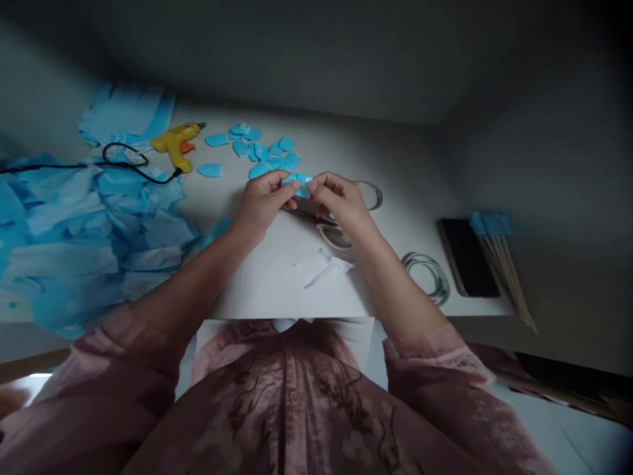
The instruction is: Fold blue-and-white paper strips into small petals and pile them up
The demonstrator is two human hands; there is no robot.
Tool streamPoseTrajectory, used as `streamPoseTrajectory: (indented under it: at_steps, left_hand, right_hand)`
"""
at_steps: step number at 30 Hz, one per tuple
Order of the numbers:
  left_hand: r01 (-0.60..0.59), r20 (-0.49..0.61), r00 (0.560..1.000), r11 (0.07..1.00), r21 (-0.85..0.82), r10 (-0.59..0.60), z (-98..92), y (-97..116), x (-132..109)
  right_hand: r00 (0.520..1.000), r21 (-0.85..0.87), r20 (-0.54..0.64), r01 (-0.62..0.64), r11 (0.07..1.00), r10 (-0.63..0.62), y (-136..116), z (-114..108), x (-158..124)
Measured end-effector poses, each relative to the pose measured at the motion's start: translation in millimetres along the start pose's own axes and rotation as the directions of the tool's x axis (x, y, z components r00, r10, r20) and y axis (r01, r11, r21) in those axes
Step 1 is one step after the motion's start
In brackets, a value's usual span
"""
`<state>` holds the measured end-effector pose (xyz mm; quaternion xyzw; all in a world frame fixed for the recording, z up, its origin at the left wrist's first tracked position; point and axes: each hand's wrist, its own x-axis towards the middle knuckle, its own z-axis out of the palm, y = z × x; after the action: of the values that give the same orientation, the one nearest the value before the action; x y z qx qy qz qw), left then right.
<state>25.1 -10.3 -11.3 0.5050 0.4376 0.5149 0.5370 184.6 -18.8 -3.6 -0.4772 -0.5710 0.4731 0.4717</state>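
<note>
Between my two hands is a small blue fabric piece, pinched at both ends above the table. My left hand grips its left end with thumb and fingers. The right end is between the thumb and fingers of my right hand. Below them lies a pair of scissors with pale handles, partly covered by my right hand. Just beyond my hands is a loose group of small blue cut pieces, several with pointed ends.
A yellow glue gun with a black cord lies at the back left. Crumpled blue and white fabric heaps at the left. Tape rolls, a phone and blue-tipped wooden sticks lie right. White scraps lie near the front edge.
</note>
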Motion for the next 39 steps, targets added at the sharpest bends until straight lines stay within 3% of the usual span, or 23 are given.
streamPoseTrajectory:
  at_steps: [4,8,12,21,28,33,39]
  left_hand:
    - [0.019,0.041,0.999,0.999,-0.035,-0.018,-0.3,-1.0,-0.4]
    - [0.155,0.139,0.982,0.962,-0.225,-0.126,-2.6,-3.5,1.2]
    - [0.216,0.17,0.97,0.943,-0.253,-0.176,-4.7,-3.0,2.7]
    - [0.095,0.097,0.992,0.991,-0.093,-0.086,-4.8,-3.0,2.6]
    - [0.003,0.066,0.998,1.0,-0.031,-0.001,-2.9,-0.3,2.5]
    - [-0.019,0.014,1.0,0.999,0.03,0.019,-0.6,2.8,0.5]
    - [-0.037,-0.023,0.999,0.997,0.065,0.039,3.1,0.4,-0.6]
  right_hand:
    - [1.0,0.031,-0.001,0.012,0.999,-0.012,2.8,-0.6,2.2]
    - [0.999,0.045,0.04,0.035,0.998,-0.037,3.5,-2.4,3.1]
    - [0.999,0.03,0.021,0.041,0.999,-0.042,4.5,-4.4,4.8]
    - [0.999,-0.004,0.016,0.043,0.999,-0.043,3.2,-2.2,1.7]
    - [0.986,0.228,0.157,-0.094,0.969,0.059,8.7,-8.5,5.5]
    - [0.994,0.114,0.096,-0.056,0.992,0.045,3.1,-5.2,1.9]
    - [0.992,0.035,0.102,-0.073,0.997,0.069,-1.3,-1.6,-2.0]
